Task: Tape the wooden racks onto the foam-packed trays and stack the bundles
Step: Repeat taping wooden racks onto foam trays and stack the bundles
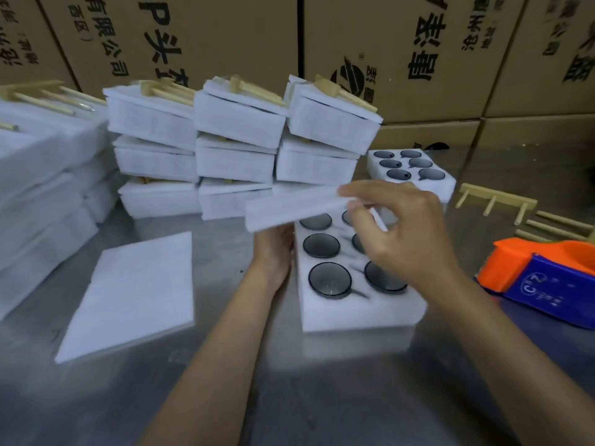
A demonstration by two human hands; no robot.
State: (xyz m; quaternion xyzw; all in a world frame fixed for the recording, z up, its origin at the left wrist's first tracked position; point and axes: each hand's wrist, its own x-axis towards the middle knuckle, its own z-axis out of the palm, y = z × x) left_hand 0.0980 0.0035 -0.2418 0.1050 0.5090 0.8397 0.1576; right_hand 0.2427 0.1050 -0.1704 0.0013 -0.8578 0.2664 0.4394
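A white foam tray (357,312) with dark round cups in its holes lies on the metal table in front of me. Above its far end, both hands hold a thin white foam sheet (289,207) tilted over the tray. My left hand (273,249) grips the sheet's near left edge from below. My right hand (402,226) pinches its right end. A wooden rack (495,199) with pegs lies loose at the right. An orange and blue tape dispenser (544,278) sits at the right edge.
Taped bundles (238,146) with wooden racks on top stand stacked three high at the back, more foam stacks (42,175) at the left. A second filled tray (412,170) sits behind. A loose foam sheet (132,294) lies at the left. Cardboard boxes (402,43) form the back wall.
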